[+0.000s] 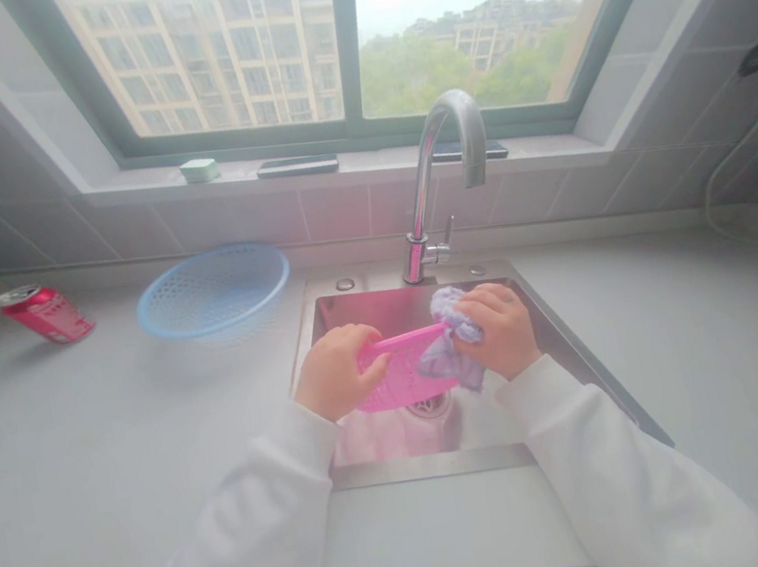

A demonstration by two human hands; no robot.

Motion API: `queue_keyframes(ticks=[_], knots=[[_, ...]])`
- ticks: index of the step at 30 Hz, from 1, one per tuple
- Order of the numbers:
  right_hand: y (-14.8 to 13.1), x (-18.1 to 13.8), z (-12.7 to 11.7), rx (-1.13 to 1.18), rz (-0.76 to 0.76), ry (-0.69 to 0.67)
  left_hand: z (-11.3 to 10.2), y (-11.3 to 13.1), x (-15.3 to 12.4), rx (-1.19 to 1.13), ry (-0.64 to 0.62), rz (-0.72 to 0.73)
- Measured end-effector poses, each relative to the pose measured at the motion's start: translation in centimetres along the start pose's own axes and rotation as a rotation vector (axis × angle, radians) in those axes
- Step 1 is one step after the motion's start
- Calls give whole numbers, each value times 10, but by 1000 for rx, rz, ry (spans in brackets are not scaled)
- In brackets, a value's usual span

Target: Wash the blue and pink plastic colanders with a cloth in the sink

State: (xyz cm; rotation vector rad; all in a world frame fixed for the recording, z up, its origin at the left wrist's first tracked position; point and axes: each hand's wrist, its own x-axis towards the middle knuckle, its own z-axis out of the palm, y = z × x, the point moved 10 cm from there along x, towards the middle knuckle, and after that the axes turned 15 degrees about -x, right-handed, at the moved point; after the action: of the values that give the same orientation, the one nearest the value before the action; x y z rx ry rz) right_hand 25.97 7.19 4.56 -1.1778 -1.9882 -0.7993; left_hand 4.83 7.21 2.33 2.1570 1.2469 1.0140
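Observation:
Over the steel sink (555, 331) my left hand (333, 372) grips the left edge of a pink perforated tray (402, 379), holding it tilted above the drain. My right hand (500, 329) is closed round a crumpled pale purple cloth (447, 350), which is pressed against the tray's right side. Both arms wear white sleeves. The chrome tap (444, 155) arches above the sink; no water shows.
A blue plastic colander (213, 289) sits on the counter left of the sink. A red drink can (45, 313) lies on its side further left. The window sill holds a small green box (199, 170) and two dark flat objects. Grey counter extends on both sides.

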Motion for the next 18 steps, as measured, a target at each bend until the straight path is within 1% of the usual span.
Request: queue_keyframes(ticks=[2,3,4,6,9,14,16,18], knots=[[-21,2,-3,-6,-89,2,14,5,-2,20,-60,-30],[-29,3,-4,-3,-121,0,20,3,-3,45,-86,-81],[-34,3,-3,3,-138,-3,25,1,-5,73,-110,-126],[-34,3,0,20,-137,-19,26,0,-5,69,-119,-164],[-16,3,7,56,-66,-30,13,1,-4,-59,-68,-141],[20,-1,6,208,135,19,-12,-6,-8,-401,-4,-116],[27,-3,7,256,184,3,-16,-10,-10,-521,-10,-108],[30,-5,8,266,202,-12,-16,-15,-9,-575,-22,-109]])
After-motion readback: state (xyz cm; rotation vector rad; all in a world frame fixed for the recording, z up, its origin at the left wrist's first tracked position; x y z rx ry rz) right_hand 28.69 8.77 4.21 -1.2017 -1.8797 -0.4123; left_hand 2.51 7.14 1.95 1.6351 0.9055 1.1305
